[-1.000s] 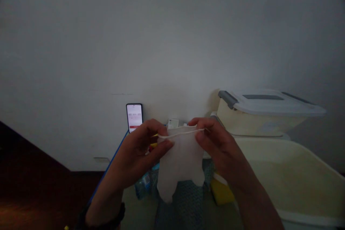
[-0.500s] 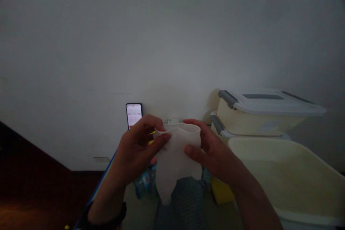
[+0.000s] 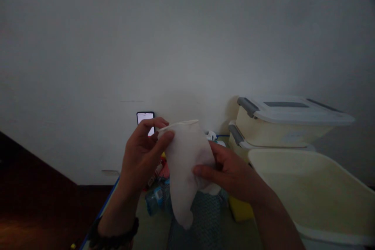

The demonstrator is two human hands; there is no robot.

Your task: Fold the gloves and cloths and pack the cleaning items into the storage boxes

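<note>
A thin, slightly see-through white sock hangs in front of me, its narrow rim at the top and a rounded end at the bottom. My left hand pinches the rim's left corner between thumb and fingers. Lower down on the right side, my right hand grips the fabric, thumb in front and fingers behind, some of them showing dimly through it. Beneath the sock lies a blue-green textured cloth. A clear plastic bottle with a blue label rests left of the cloth.
A phone with a lit screen leans on the wall behind my left hand. To the right, an open cream bin stands before stacked lidded boxes. A yellow block-like item lies near my right wrist. Red packaging is partly hidden.
The sock has been raised and its mouth has closed flat. My right hand has slid from near the rim down to the sock's lower side; my left hand has moved slightly left and up.
</note>
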